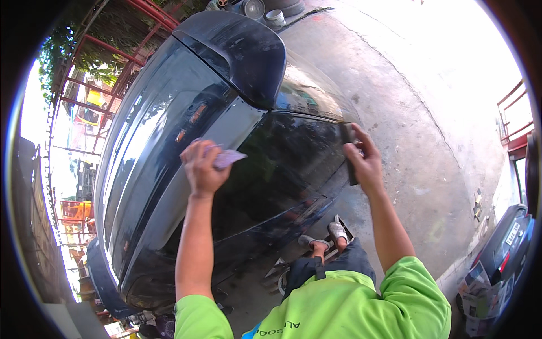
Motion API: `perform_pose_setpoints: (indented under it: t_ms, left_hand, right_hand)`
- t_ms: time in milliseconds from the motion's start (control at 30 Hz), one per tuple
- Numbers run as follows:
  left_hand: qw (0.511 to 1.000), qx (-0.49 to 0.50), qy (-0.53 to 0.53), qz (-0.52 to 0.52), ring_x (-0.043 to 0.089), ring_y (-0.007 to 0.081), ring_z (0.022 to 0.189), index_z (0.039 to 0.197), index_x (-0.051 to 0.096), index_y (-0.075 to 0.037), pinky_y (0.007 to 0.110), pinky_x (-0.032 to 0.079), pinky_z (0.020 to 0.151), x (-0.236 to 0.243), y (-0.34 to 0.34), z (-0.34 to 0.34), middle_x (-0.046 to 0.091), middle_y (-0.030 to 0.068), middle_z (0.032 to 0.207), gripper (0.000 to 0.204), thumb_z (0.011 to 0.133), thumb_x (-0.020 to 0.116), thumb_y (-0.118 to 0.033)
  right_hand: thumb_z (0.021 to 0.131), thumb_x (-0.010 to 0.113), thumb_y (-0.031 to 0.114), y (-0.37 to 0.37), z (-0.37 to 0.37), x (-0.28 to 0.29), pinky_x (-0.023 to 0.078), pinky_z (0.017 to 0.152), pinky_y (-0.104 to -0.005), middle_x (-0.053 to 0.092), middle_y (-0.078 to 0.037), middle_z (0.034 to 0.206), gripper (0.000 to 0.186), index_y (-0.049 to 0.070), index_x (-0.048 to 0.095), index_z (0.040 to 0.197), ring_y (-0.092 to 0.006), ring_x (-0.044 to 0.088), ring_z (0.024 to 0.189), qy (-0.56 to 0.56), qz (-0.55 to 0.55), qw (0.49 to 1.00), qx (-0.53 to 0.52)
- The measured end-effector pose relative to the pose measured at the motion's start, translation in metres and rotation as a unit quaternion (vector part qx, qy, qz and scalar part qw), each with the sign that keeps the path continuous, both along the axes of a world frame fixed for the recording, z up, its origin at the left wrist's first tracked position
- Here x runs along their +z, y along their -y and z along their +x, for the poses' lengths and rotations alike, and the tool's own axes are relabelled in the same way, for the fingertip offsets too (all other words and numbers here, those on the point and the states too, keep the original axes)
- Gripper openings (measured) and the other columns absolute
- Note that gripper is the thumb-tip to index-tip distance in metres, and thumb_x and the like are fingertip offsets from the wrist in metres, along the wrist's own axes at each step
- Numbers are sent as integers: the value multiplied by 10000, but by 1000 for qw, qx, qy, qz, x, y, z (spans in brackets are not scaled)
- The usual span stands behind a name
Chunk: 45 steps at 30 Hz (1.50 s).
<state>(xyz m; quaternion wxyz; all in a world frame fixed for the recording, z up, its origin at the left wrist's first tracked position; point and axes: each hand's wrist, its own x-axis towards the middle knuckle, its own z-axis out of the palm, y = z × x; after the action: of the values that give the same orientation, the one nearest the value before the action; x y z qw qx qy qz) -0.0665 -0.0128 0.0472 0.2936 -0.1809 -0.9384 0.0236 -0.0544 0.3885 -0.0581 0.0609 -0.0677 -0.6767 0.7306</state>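
Note:
A dark car (164, 107) fills the middle and left of the head view, with its side glass (276, 164) below me and a spoiler-like panel (248, 51) at its far end. My left hand (204, 169) is closed around a crumpled pale purple cloth or sheet (228, 159), over the dull grey strip (234, 121) beside the glass. At the glass's right end, my right hand (364, 161) grips a long, thin dark block (348, 152) between thumb and fingers. Whether the block touches the car, I cannot tell.
My feet in grey shoes (337, 230) stand on a low support beside the car. Concrete floor (406, 130) spreads to the right. Another car (508, 243), partly papered over, stands at lower right. Red metal framing (107, 51) runs along the left; a white bucket (275, 17) sits beyond the spoiler.

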Motion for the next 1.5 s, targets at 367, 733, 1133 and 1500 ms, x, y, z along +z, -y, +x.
perform_pose_setpoints:
  t_ms: [367,733,1133,1500]
  left_hand:
    - [993,95,-60,47,645,389,1126,990,668,-81,515,469,1021,-15,111,30,685,149,1133,284,823,761,-291]
    - [995,81,-52,40,648,412,1098,1003,658,-63,532,473,1008,-9,106,28,683,173,1116,290,865,740,-305]
    - [994,76,-51,63,643,399,1130,988,669,-83,516,463,1035,-9,111,28,684,150,1131,324,828,775,-344]
    - [994,76,-48,62,636,398,1130,979,666,-75,519,460,1048,-9,110,28,682,154,1120,285,822,764,-292]
  right_hand:
    - [836,892,268,194,-57,6,489,1095,-493,568,-204,1519,676,125,685,1464,-408,584,1266,-206,273,930,-137]
    - [834,883,290,209,-48,4,501,959,-476,581,-221,1461,640,114,705,1423,-395,602,1151,-202,301,923,-126]
    - [846,878,288,199,-61,10,499,1020,-488,581,-225,1458,616,111,714,1413,-412,601,1194,-148,294,931,-161]
    - [838,893,269,188,-64,8,510,1038,-502,592,-228,1458,606,123,730,1403,-418,614,1203,-303,332,885,-123]
